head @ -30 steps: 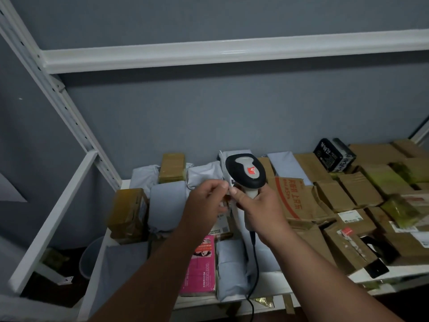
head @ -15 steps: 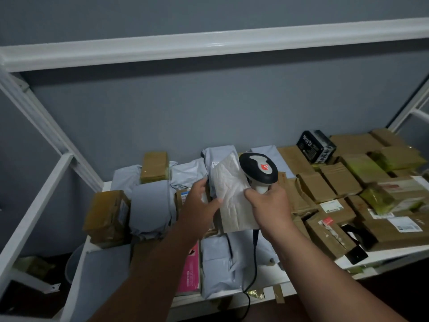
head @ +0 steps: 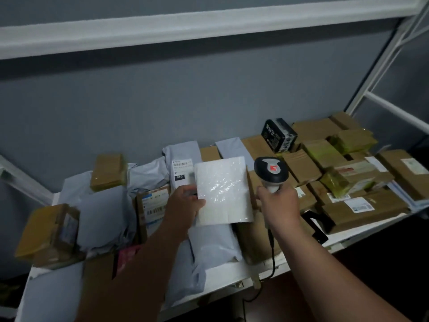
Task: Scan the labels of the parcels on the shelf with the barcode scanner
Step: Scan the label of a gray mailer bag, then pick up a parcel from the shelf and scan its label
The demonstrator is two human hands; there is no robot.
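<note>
Left hand (head: 185,203) pinches the white mailer (head: 222,191) at its left edge, thumb on the face, holding it raised over the grey bags on the shelf (head: 232,278). Right hand (head: 279,203) is wrapped round the scanner (head: 271,171) handle, just right of the mailer.

Mailer judged light, thin and floppy; glossy film looks slippery. Best held at an edge, clear of any label. No label shows on this face.
</note>
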